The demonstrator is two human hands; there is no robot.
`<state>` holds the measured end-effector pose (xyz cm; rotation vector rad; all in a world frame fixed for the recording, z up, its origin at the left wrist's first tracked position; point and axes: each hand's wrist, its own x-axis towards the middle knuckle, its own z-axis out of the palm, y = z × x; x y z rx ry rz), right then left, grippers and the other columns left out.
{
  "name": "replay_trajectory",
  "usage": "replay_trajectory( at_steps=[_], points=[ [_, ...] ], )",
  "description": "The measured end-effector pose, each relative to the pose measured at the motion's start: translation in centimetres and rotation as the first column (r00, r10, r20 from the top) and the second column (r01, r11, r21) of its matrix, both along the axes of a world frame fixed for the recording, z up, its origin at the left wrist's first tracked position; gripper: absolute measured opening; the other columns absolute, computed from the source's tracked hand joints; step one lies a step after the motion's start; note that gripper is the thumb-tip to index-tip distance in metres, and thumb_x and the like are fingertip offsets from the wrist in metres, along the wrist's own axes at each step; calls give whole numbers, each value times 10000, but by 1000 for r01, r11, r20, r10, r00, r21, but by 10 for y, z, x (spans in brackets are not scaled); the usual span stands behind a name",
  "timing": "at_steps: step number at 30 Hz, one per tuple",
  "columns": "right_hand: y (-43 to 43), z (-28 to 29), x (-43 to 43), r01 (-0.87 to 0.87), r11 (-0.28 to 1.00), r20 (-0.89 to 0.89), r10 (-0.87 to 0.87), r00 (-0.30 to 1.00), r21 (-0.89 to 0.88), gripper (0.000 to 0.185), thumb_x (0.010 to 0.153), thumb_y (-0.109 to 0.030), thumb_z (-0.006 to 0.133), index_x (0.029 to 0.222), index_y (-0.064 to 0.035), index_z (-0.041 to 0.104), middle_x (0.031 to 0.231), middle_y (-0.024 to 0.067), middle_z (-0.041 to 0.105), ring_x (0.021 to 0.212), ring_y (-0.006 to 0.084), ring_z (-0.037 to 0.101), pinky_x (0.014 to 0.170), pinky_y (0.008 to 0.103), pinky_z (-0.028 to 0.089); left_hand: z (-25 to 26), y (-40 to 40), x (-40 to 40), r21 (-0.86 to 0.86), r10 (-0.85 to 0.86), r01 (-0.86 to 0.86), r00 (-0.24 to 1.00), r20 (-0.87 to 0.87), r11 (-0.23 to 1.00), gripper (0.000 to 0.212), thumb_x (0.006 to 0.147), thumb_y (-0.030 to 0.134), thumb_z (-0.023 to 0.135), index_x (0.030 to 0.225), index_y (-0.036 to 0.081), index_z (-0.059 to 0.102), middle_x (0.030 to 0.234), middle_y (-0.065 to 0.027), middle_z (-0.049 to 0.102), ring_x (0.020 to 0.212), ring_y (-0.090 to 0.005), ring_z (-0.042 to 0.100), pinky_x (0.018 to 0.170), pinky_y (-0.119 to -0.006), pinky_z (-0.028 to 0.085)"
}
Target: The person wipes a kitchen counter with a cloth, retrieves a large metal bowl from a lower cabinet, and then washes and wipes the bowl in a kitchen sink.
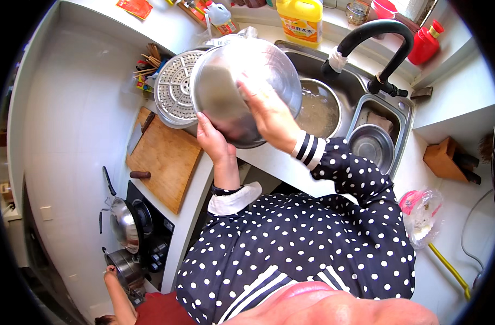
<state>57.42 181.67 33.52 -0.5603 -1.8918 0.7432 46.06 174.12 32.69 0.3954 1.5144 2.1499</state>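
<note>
A large round stainless steel vessel (219, 87) is held tilted over the counter and the left part of the sink. My left hand (217, 142) grips its near left rim, thumb up along the edge. Across the vessel's shiny surface lies my right hand (272, 118), its fingers blurred and lost in bright glare; whether it holds anything there cannot be made out. Behind the vessel, to the left, a perforated metal steamer plate (172, 87) is partly covered by it. In the sink (355, 81) stands a round metal basin (340, 111) of cloudy water.
A black faucet (395, 36) arches over the sink. A smaller basin holds a metal bowl (371, 146). On the left, a cleaver (140, 132) lies on a wooden cutting board (166, 162). Another person's hand (110, 271) touches a pot (125, 264) by the stove.
</note>
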Motion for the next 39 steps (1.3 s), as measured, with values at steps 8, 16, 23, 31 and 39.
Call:
replay_trajectory(
  at_steps=[8, 16, 23, 31, 39],
  points=[
    [58, -43, 16, 105, 980, 55, -97, 994, -170, 336, 842, -76, 412, 1176, -44, 439, 1076, 222, 504, 1033, 333, 479, 893, 358, 357, -6, 1, -2, -20, -49, 52, 990, 134, 998, 443, 890, 362, 386, 1108, -17, 459, 1076, -88, 517, 943, -179, 511, 812, -292, 427],
    [77, -10, 9, 210, 959, -116, -235, 965, -191, 132, 774, -75, 559, 903, -51, 577, 870, 144, 548, 789, 245, 541, 715, 286, 439, -3, 1, 8, -68, -138, 144, 987, 84, 987, 442, 891, 362, 385, 1112, -13, 462, 1088, -86, 517, 954, -178, 508, 823, -290, 418],
    [40, -10, 4, 25, 999, -97, -22, 995, 30, 113, 714, -70, 610, 825, -50, 621, 861, 123, 542, 784, 277, 533, 713, 335, 440, -8, -10, -8, -26, -89, 94, 985, 145, 995, 430, 888, 355, 400, 1094, -15, 475, 1081, -82, 522, 940, -168, 512, 816, -276, 415],
    [48, -6, 4, 122, 992, -4, -122, 993, 30, 85, 725, -49, 581, 800, -35, 619, 839, 114, 547, 818, 278, 519, 737, 317, 423, -2, -8, -6, -27, -133, 139, 978, 160, 990, 436, 891, 355, 390, 1098, -20, 470, 1069, -85, 524, 929, -172, 513, 804, -282, 419],
    [30, -1, 13, -93, 995, -5, 93, 996, -30, 151, 706, -22, 565, 849, -49, 603, 896, 122, 549, 840, 290, 525, 746, 331, 424, -18, -1, -22, -33, -118, 127, 970, 211, 991, 464, 885, 382, 388, 1120, -13, 452, 1102, -88, 505, 965, -189, 499, 825, -300, 414]
  ],
)
